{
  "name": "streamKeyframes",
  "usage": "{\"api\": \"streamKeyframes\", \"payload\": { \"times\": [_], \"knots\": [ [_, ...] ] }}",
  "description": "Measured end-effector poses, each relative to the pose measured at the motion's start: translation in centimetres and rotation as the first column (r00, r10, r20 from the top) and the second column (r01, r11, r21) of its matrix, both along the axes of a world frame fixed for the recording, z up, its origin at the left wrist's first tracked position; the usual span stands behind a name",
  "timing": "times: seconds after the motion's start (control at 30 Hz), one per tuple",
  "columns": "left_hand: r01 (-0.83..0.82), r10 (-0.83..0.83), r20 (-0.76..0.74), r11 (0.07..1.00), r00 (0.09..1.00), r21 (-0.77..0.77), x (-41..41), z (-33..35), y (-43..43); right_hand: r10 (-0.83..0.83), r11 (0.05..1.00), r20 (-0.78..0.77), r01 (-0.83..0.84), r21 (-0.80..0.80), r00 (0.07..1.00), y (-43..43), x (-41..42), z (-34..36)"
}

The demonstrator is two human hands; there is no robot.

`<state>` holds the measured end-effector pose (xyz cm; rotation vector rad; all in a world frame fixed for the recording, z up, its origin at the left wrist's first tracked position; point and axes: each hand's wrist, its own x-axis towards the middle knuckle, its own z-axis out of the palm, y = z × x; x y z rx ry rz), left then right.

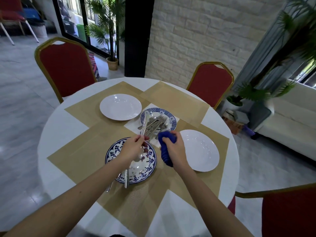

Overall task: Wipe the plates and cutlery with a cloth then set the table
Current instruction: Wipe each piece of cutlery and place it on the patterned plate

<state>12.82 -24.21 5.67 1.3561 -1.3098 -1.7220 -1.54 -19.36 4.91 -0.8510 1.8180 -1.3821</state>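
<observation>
spoon pinched in our left hand points away over the floral plate, bowl probably nearest us; our right hand clutches the cloth just right of it.

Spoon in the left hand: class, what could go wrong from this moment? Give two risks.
1. Only the left hand holds the spoon, above the near patterned plate; the right hand grips the cloth apart from it. A slip could let it strike the plate.
2. The spoon's handle end reaches over the heaped cutlery on the centre plate; a swing might knock pieces off.
</observation>
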Motion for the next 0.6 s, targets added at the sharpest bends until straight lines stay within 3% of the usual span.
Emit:
{"api": "streamKeyframes", "payload": {
  "times": [0.13, 0.27, 0.3, 0.43, 0.57, 0.6],
  "knots": [
    [0.2, -0.198, 0.077, 0.979, 0.977, -0.025, -0.3, -0.4, 1.5, 0.016, 0.973, -0.379, -0.101, -0.207, 0.925, -0.3, -0.6, 1.7],
    [0.32, -0.314, 0.075, 0.943, 0.947, -0.093, -0.8, -0.5, 2.2, 0.165, 0.957, -0.69, -0.284, -0.061, 0.704, -0.5, -0.8, 0.4],
    [0.339, -0.331, 0.093, 0.936, 0.939, -0.093, -0.8, -0.6, 2.3, 0.154, 0.964, -0.708, -0.263, -0.045, 0.689, -0.6, -1.0, 0.2],
    [0.393, -0.38, 0.136, 0.916, 0.915, -0.084, -0.3, -1.3, 2.5, -0.036, 0.995, -0.607, -0.026, -0.092, 0.794, -1.0, -2.3, 0.9],
    [0.366, -0.354, 0.115, 0.924, 0.928, -0.113, -0.5, -1.6, 2.1, 0.155, 0.958, -0.72, -0.282, -0.058, 0.677, -0.8, -1.5, 0.4],
    [0.369, -0.354, 0.125, 0.92, 0.927, -0.129, -0.6, -1.6, 1.9, 0.16, 0.954, -0.703, -0.291, -0.07, 0.693, -0.8, -1.5, 0.2]
  ]
}}
